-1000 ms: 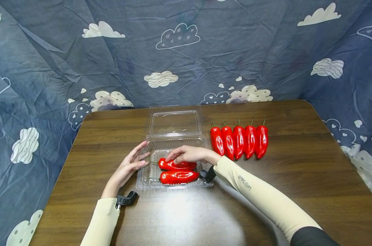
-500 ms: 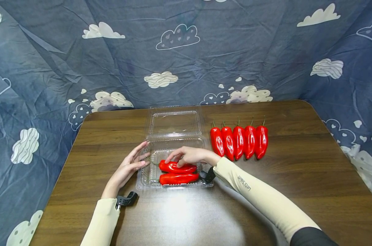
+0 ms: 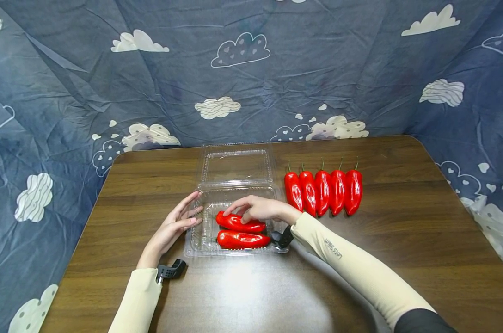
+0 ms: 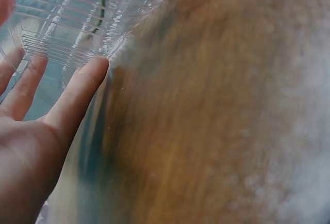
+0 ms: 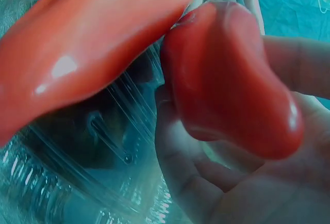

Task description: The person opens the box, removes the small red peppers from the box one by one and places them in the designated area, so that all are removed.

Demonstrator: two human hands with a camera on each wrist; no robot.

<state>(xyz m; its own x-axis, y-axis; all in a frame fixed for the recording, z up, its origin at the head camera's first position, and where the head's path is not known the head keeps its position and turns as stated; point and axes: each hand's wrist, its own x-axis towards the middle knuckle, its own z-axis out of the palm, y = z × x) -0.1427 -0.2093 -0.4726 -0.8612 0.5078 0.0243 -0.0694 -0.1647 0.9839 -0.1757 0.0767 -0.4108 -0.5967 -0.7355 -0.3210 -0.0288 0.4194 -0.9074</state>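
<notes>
A clear plastic clamshell container [image 3: 211,198] lies with its lid folded back, holding two red peppers. My right hand [image 3: 263,209] reaches in from the right and pinches the farther pepper [image 3: 239,225] between fingers and thumb. In the right wrist view this held pepper [image 5: 227,79] sits between the digits, close beside the nearer pepper [image 5: 87,43]. That nearer pepper [image 3: 244,240] lies lengthwise along the container's front side. My left hand [image 3: 172,230] touches the container's left wall with extended fingers. In the left wrist view a green stem [image 4: 101,10] shows through the ribbed plastic.
To the container's right, several more red peppers [image 3: 323,192] lie in a row on the wooden table [image 3: 401,222], stems pointing away. The clear lid [image 3: 236,167] lies flat behind the container. A blue cloud-patterned cloth [image 3: 260,92] hangs behind the table.
My right hand has shifted the farther pepper slightly away, and it now lies more tilted. The nearer pepper has rolled a little in place. My left hand stays still.
</notes>
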